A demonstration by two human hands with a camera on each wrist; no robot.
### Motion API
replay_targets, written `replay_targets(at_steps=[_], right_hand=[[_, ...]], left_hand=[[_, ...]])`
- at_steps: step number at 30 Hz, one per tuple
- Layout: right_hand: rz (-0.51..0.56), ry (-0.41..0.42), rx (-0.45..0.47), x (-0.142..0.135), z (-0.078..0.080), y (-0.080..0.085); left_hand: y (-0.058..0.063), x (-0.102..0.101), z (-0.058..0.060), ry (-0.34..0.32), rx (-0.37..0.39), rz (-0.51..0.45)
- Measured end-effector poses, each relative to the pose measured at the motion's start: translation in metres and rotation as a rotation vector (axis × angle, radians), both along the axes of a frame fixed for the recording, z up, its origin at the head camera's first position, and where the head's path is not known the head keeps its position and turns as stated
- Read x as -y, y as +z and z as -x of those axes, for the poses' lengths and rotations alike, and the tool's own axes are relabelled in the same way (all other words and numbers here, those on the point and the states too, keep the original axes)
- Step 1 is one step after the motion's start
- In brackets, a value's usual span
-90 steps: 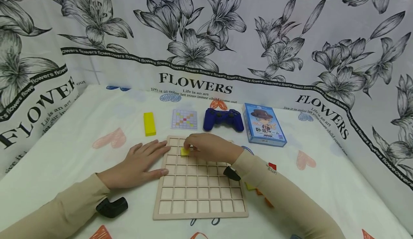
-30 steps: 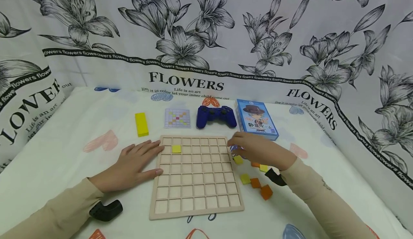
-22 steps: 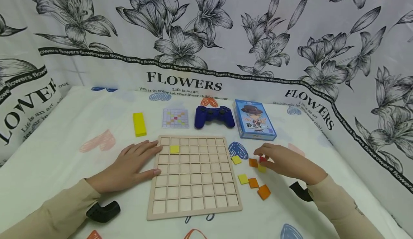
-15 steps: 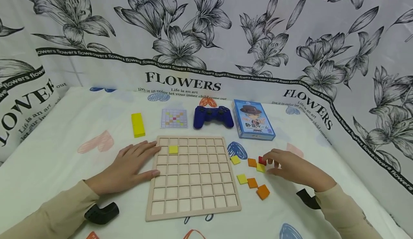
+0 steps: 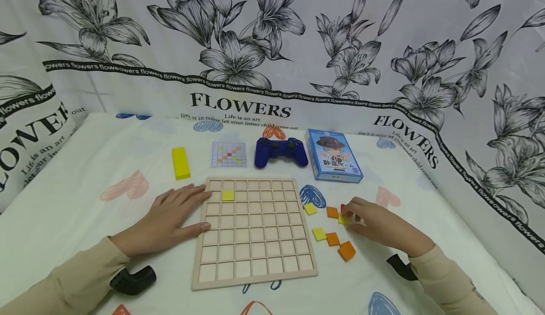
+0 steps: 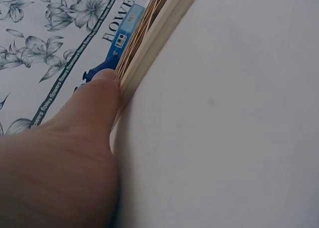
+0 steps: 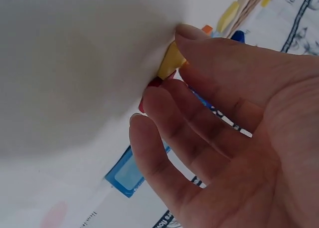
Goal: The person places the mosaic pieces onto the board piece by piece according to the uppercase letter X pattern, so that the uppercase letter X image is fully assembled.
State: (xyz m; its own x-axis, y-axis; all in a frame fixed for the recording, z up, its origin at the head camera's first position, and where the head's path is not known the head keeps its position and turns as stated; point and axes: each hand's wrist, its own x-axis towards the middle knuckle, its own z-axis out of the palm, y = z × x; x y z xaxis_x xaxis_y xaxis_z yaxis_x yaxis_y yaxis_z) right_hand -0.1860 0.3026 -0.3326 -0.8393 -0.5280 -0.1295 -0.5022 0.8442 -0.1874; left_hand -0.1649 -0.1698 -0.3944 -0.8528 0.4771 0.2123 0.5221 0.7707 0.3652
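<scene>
My left hand (image 5: 163, 223) lies with fingers spread at the left edge of a wooden grid board (image 5: 255, 283), its thumb and fingertips against the frame. One yellow tile (image 5: 228, 195) sits in a cell near the board's upper left. Right of the board, my right hand (image 5: 379, 223) bends its fingers over a red tile (image 5: 342, 207) and a yellow tile (image 7: 171, 59). In the right wrist view the thumb tip is at one end of that yellow tile and the fingertips at the other. I cannot tell whether they grip it. The red tile is mostly hidden.
Loose tiles lie right of the board: yellow tiles (image 5: 319, 234), orange tiles (image 5: 347, 251). Behind the board are a yellow block (image 5: 180, 163), a coloured grid card (image 5: 229, 154), a blue game controller (image 5: 281, 152) and a blue box (image 5: 335, 156). A patterned cloth (image 5: 127, 182) covers the table.
My right hand has left the yellow tile set in the board and moved right to the loose tiles. Lately it shifted slightly left, over the red tile. The left hand stays at the board.
</scene>
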Motion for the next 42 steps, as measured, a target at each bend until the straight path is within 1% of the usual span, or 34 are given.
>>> replay_targets(at_steps=[5, 11, 13, 16, 21, 24, 27, 33, 38, 42], right_hand=[[-0.007, -0.043, 0.0, 0.002, 0.003, -0.001], [0.012, 0.02, -0.029, 0.0, 0.006, -0.003], [0.02, 0.016, -0.007, 0.0, 0.007, -0.003], [0.028, -0.016, 0.037, 0.0, 0.007, -0.004], [0.031, -0.052, 0.091, 0.001, 0.004, -0.004], [0.04, -0.056, 0.124, 0.002, 0.004, -0.003], [0.062, -0.036, 0.126, 0.004, 0.004, 0.0], [0.089, 0.026, 0.059, 0.015, 0.011, 0.011], [0.095, 0.086, 0.049, 0.042, 0.025, 0.019], [0.095, 0.151, 0.034, 0.071, 0.04, 0.018]], left_hand=[[0.0, 0.001, 0.0, -0.001, -0.018, -0.001], [0.001, 0.001, -0.001, 0.005, -0.004, -0.002], [0.001, 0.001, -0.001, 0.008, 0.002, -0.004], [-0.001, 0.001, -0.001, 0.008, 0.005, -0.008], [-0.003, 0.001, -0.002, 0.007, 0.007, -0.013], [-0.003, 0.001, -0.002, 0.009, 0.007, -0.015], [-0.003, 0.001, -0.002, 0.01, 0.008, -0.014], [-0.001, 0.001, -0.003, 0.013, 0.006, -0.017], [0.0, 0.0, -0.003, 0.005, -0.004, -0.023], [-0.001, 0.001, -0.001, 0.008, 0.004, -0.012]])
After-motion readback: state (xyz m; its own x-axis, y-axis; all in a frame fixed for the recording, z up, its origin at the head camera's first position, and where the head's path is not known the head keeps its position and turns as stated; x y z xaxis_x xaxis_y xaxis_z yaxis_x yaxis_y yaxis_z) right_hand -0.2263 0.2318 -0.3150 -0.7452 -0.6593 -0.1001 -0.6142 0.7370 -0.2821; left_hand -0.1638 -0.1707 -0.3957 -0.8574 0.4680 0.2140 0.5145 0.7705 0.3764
